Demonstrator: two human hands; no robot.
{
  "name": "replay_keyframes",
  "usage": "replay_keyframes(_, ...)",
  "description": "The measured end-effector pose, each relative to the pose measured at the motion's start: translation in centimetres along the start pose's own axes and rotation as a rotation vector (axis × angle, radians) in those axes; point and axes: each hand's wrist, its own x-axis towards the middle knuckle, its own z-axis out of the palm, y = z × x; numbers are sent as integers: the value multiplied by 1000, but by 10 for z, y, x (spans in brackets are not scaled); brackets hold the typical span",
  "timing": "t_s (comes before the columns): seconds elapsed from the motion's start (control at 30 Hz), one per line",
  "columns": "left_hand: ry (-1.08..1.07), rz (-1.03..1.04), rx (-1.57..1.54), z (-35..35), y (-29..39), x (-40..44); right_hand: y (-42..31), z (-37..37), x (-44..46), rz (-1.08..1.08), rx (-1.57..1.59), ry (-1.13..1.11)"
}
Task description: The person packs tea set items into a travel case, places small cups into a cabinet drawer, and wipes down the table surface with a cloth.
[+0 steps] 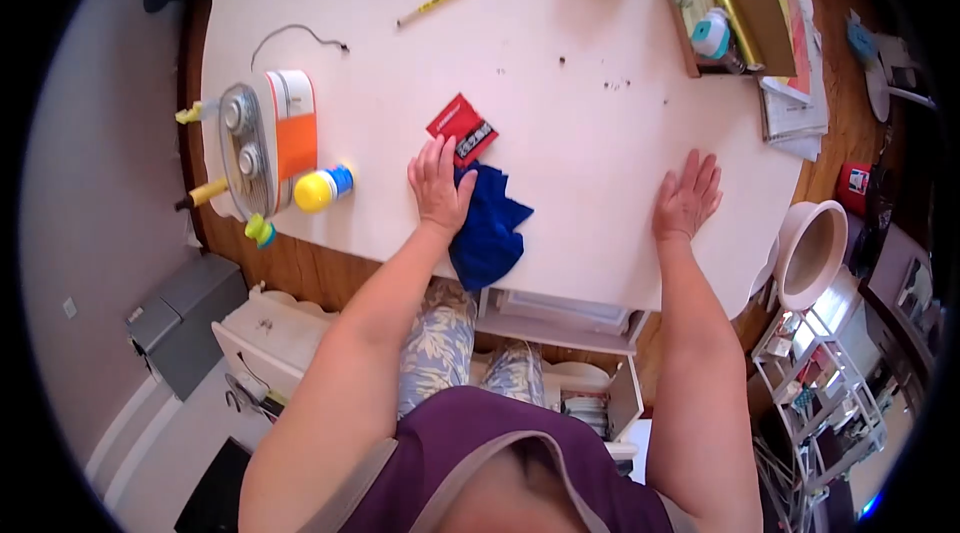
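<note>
The left hand lies palm down with fingers extended and nothing grasped, its fingertips at the lower-left side of a red packet and its thumb against a crumpled blue cloth, which reaches from the packet to the near edge of the white table. The right hand rests flat, released, near the table's right edge. A yellow-capped bottle stands toward the near left corner, and an open box of small articles occupies the far right corner.
</note>
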Motion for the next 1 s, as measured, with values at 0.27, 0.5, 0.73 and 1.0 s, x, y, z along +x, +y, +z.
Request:
replay_keyframes(0.27, -54, -81, -5, -6, 22, 46, -4, -9, 1, 13, 25, -6)
replay_keyframes(0.5, 142, 177, -63, -36, -8, 90, -4, -10, 1, 4, 17, -11)
replay_keyframes(0.73, 75, 89, 25, -75, -43, 153, -3, -8, 0, 6, 2, -5)
replay_keyframes(1.0, -382, -279, 191, -33, -6, 161, -2, -7, 0, 1, -6, -22)
